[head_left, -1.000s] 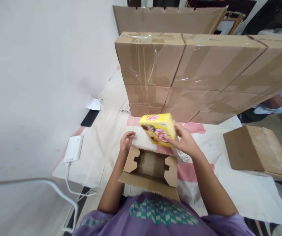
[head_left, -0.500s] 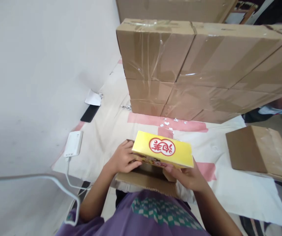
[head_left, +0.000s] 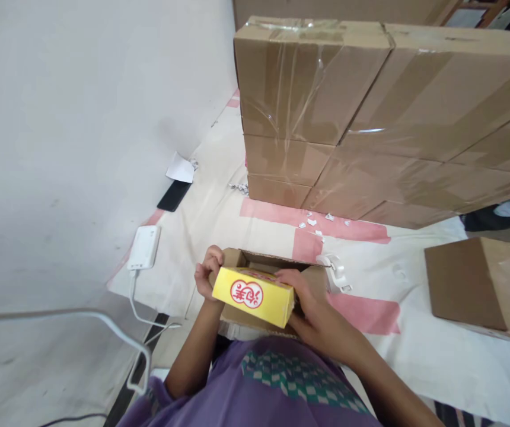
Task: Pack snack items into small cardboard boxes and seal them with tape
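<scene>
A yellow box with red lettering in a round red outline is tilted over the mouth of an open cardboard carton. My right hand grips its right end, thumb and fingers on opposite sides. My left hand is closed with bent fingers on the carton's left edge, close against the yellow box's left end. The carton's inside shows in part behind the box. Just past its right corner lies a white plastic tape dispenser.
Taped cardboard boxes form a stacked wall at the back. Another carton sits at the right. On the left are a white power bank with a cable, a dark phone and a paper slip. Paper scraps dot the cloth.
The yellow box has moved left and lower, tilting over the carton's opening. My left hand has shifted to the carton's left edge. The view has shifted, and the tape dispenser now shows.
</scene>
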A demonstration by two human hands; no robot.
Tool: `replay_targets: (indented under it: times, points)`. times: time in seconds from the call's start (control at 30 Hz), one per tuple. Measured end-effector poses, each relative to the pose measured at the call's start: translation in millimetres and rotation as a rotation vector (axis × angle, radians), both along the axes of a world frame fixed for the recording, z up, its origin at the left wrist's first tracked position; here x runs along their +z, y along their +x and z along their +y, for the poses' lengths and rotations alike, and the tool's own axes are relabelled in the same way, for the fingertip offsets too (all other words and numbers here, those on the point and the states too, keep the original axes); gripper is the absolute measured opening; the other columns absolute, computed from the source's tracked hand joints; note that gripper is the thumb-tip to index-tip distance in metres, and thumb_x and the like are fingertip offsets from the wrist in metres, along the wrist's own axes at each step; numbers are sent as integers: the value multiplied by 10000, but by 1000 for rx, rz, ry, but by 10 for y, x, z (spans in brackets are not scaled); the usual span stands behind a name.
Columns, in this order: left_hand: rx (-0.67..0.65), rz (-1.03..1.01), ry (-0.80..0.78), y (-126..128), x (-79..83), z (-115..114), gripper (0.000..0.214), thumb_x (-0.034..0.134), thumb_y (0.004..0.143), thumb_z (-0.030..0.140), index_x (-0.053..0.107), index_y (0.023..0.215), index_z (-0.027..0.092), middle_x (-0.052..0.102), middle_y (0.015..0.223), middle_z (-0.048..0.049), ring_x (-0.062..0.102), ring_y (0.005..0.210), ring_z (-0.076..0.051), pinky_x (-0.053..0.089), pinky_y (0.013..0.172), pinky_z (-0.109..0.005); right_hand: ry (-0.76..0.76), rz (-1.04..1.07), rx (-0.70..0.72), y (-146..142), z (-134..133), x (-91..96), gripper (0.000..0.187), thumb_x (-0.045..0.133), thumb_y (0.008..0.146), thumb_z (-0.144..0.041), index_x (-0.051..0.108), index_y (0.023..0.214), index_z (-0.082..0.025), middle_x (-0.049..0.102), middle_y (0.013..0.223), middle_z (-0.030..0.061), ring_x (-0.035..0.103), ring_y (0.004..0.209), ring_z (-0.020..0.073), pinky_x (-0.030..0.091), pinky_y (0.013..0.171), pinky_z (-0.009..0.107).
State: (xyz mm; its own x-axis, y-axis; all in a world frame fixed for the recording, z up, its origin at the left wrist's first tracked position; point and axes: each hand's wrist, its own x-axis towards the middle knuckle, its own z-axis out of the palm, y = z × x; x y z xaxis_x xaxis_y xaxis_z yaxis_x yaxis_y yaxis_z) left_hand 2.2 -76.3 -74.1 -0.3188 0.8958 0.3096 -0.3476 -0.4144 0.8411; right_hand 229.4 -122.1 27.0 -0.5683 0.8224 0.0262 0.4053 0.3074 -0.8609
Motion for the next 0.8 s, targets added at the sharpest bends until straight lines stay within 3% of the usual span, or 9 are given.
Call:
replay_targets:
  times: [0.1, 0.23, 0.33, 0.53, 0.67, 0.8]
  points:
    - [5, -123, 73, 23, -6, -19, 560, 236, 1056, 459, 302, 582, 167, 327, 815, -13, 397, 672, -124, 346, 647, -365, 88, -206, 48, 174, -59, 218, 532, 525, 953, -95, 384, 1434, -271, 520, 1450, 120, 534, 1328, 254, 517, 1082, 436]
    - [-2, -94, 53, -34, -16, 22, 619, 286, 1051, 499, 332, 535, 159, 337, 805, -19, 421, 716, -136, 376, 685, -360, 242, -481, 50, 404, -44, 521, 496, 504, 949, -131, 424, 1427, -238, 582, 1350, 143, 582, 1223, 305, 566, 959, 469]
    - [5, -32, 47, -76, -9, 47, 645, 371, 1022, 544, 370, 503, 161, 359, 775, -26, 413, 685, -143, 385, 672, -351, 274, -703, 45, 421, 49, 611, 478, 497, 945, -158, 469, 1418, -215, 616, 1277, 148, 599, 1168, 331, 559, 895, 469]
    - [37, 72, 35, -28, -4, -19, 697, 469, 963, 650, 412, 458, 173, 387, 727, -31, 406, 655, -162, 407, 683, -363, 281, -1148, 142, 26, 189, 495, 478, 576, 935, -188, 533, 1410, -211, 688, 1082, 125, 675, 955, 327, 487, 807, 459]
    - [46, 184, 51, -25, -38, -84, 656, 447, 987, 610, 443, 490, 181, 419, 729, -42, 423, 712, -190, 385, 717, -375, 225, -1205, 160, -153, 234, 386, 305, 559, 953, -174, 601, 1254, -193, 689, 1067, 124, 682, 958, 331, 474, 753, 438]
    - [48, 230, 62, -57, -93, -117, 620, 431, 1002, 565, 469, 513, 185, 441, 750, -49, 431, 723, -197, 367, 725, -384, 166, -1234, 134, -173, 286, 196, 285, 554, 964, -170, 581, 1248, -161, 683, 1116, 168, 684, 993, 349, 494, 736, 424]
